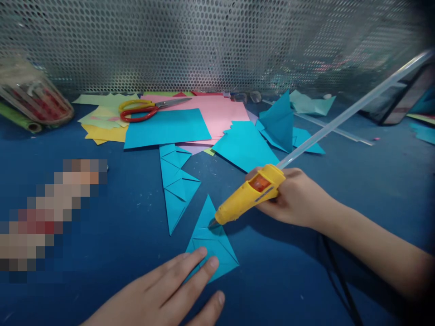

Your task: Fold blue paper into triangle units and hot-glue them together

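Observation:
My right hand [294, 199] is closed round a yellow hot glue gun [243, 197], with a long clear glue stick [353, 111] rising from its back end. The gun's nozzle points down and left at a folded blue paper triangle [212, 249], at or just over its upper part. Spread fingers of my left hand [173, 290] lie on the lower left of that triangle; the thumb is off its edge. Just left and behind is a longer piece of folded blue paper [175, 185] with pointed flaps, touched by neither hand.
Red-and-yellow scissors [149, 108] rest on stacked coloured sheets [224, 115] before a perforated metal panel [176, 45]. Blue paper pieces [249, 142] lie behind the gun. A clear jar [41, 95] stands far left, a dark-framed device [401, 99] far right. A black cord [340, 276] trails below my right wrist.

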A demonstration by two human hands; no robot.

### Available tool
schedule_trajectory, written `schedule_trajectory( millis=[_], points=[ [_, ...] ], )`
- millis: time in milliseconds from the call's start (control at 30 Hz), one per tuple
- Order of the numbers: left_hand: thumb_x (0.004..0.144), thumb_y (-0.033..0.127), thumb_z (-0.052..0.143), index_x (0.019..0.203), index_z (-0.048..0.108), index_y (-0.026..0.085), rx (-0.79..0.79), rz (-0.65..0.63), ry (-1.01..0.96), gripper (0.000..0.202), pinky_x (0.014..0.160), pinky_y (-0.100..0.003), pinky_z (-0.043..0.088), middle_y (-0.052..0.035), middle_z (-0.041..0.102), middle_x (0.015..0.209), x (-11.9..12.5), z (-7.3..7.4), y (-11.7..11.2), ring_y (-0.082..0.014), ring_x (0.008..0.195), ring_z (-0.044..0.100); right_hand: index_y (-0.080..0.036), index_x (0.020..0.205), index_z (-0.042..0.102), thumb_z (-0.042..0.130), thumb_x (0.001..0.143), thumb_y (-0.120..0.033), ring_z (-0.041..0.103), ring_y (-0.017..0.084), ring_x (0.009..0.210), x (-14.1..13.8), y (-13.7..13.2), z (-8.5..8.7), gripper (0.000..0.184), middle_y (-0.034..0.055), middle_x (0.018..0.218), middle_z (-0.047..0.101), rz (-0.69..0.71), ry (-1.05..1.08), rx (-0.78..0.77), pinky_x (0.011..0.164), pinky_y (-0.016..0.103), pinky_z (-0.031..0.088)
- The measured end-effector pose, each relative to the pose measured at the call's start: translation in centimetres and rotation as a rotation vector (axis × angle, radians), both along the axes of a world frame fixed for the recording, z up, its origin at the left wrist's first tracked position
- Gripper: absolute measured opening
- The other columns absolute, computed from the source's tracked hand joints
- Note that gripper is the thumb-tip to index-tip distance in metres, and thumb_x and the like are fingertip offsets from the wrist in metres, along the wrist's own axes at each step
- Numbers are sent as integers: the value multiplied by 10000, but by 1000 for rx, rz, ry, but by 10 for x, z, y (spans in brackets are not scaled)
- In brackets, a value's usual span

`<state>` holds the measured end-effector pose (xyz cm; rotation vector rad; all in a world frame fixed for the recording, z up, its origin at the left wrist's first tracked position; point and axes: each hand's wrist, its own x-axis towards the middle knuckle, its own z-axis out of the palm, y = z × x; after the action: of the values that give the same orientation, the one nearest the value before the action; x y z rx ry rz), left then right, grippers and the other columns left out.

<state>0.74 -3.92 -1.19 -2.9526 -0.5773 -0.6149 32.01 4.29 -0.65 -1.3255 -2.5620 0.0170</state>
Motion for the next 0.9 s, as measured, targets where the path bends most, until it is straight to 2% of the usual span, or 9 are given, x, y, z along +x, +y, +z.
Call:
schedule_trajectory(
  millis=[267,500,700,900],
  points=[
    [1091,176,367,1172,693,291,-4,1,-4,354,1006,-259,485,46,750,1226,1,-1,-2,-166,1247,594,-216,737,615,523,851,-244,702,186,639,7,7,14,149,60,787,755,89,-9,72,609,261,517],
    [1084,178,382,1176,685,289,-1,8,4,336,1010,-266,481,39,748,1229,1,-3,-1,-173,1254,584,-226,633,512,479,861,-238,577,160,477,0,8,14,232,35,588,652,25,-27,192,494,264,389],
    [1082,184,390,1189,686,283,-3,-3,4,329,1013,-267,493,34,741,1254,-2,-3,-2,-174,1279,580,-224,670,540,472,855,-229,573,160,463,-5,8,15,197,30,589,655,2,-21,223,476,267,372],
    [1084,174,370,1170,683,284,14,6,0,342,987,-259,502,39,752,1225,-1,0,1,-168,1231,610,-229,685,559,475,865,-273,632,164,536,-11,-3,5,204,52,706,719,-12,-31,172,532,266,440]
  ],
)
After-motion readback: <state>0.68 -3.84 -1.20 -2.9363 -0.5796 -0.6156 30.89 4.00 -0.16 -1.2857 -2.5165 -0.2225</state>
